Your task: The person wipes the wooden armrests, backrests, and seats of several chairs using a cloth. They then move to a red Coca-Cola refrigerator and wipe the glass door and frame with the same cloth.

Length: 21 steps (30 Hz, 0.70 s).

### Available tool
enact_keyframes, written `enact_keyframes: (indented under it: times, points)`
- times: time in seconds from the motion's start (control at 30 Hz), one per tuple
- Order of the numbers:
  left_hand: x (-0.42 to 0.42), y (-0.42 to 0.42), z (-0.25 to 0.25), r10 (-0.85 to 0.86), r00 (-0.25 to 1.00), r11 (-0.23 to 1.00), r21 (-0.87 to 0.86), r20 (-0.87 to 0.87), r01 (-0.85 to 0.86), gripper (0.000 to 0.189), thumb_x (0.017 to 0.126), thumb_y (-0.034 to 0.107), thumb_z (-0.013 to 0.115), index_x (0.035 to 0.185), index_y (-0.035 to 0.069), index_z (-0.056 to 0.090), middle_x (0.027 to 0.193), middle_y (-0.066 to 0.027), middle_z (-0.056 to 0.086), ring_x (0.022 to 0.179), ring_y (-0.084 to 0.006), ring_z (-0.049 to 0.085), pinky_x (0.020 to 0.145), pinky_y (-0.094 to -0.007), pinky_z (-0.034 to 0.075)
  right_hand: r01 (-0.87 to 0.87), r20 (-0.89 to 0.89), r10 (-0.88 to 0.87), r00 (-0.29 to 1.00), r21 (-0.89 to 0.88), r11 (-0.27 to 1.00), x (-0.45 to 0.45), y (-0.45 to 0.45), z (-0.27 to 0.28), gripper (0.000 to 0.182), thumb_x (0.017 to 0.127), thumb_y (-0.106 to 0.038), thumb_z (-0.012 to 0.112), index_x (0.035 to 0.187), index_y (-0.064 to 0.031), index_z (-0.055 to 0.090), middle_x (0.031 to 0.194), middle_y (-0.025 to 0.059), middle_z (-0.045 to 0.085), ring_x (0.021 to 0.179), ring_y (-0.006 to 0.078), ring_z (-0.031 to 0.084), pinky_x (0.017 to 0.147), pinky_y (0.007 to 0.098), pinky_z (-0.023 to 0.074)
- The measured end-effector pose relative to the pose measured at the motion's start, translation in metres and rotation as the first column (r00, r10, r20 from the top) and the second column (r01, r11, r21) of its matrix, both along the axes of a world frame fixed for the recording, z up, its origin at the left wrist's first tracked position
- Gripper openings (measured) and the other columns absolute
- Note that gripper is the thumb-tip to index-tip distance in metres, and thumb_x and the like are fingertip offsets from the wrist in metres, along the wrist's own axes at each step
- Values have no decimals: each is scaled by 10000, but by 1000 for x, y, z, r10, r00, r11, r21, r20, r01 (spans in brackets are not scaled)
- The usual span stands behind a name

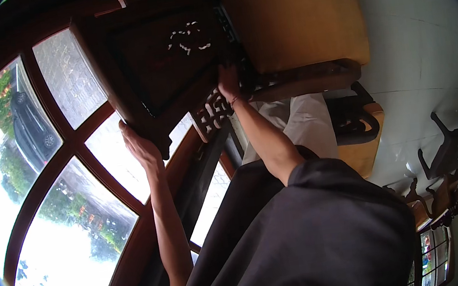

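A dark wooden backrest (pixel 158 57) with a recessed panel and pale inlay fills the upper middle, joined to a carved wooden seat with a yellow-orange cushion (pixel 299 14). Against the outer edge of the backrest lies my left hand (pixel 140 147), its fingers along the frame and partly out of sight behind it. My right hand (pixel 229 81), with a thin band at the wrist, reaches to the lower side of the backrest, near the carved openwork (pixel 212 110). Its fingers are blurred and dark, so what they touch is unclear.
A wood-framed window (pixel 70 141) stands close on the left, with a parked dark car (pixel 34 128) outside. Beside my legs is another dark wooden chair (pixel 358 127) with a yellow-orange seat. Dark wooden furniture (pixel 452 145) stands across the pale tiled floor (pixel 406 52).
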<state>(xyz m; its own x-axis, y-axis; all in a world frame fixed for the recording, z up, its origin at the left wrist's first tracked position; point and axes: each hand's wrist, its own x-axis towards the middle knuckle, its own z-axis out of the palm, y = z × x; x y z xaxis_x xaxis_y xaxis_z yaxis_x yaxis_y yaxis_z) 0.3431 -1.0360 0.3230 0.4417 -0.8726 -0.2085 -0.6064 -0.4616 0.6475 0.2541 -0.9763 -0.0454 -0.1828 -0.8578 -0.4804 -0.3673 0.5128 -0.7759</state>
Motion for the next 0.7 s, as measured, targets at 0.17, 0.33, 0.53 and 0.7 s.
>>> enact_keyframes:
  times: [0.17, 0.33, 0.53, 0.7]
  points:
    - [8, 11, 5, 49, 998, 998, 31, 38, -50, 625, 1081, 454, 263, 1295, -70, 528, 1088, -189, 643, 943, -250, 605, 881, -351, 476, 160, 267, -124, 956, -118, 980, 6, -28, 150, 482, 1008, -212, 395, 1408, 55, 376, 1559, 347, 184, 1446, 480, 217, 1212, 473, 194]
    - [12, 14, 8, 24, 988, 999, -47, 154, -17, 594, 1086, 419, 257, 1318, -64, 514, 1139, -188, 625, 974, -248, 607, 890, -358, 485, 238, 298, -188, 936, -139, 961, -9, -30, 103, 449, 987, -213, 443, 1349, 53, 443, 1472, 358, 324, 1380, 490, 310, 1174, 508, 251]
    - [6, 3, -9, 70, 995, 997, 25, 69, -72, 609, 1081, 426, 255, 1313, -77, 507, 1148, -205, 611, 982, -264, 603, 897, -371, 476, 251, -20, -251, 968, 83, 964, 2, 26, -110, 268, 915, -167, 504, 1100, -13, 623, 1195, 295, 589, 1123, 469, 547, 1018, 550, 404]
    - [10, 15, 7, 74, 990, 996, 44, 119, -79, 649, 1083, 426, 244, 1353, -118, 473, 1197, -248, 615, 1084, -306, 593, 983, -375, 440, 52, -92, -30, 995, 249, 967, 8, 29, -99, 278, 919, -154, 485, 1099, 0, 630, 1165, 288, 605, 1081, 464, 575, 989, 544, 429]
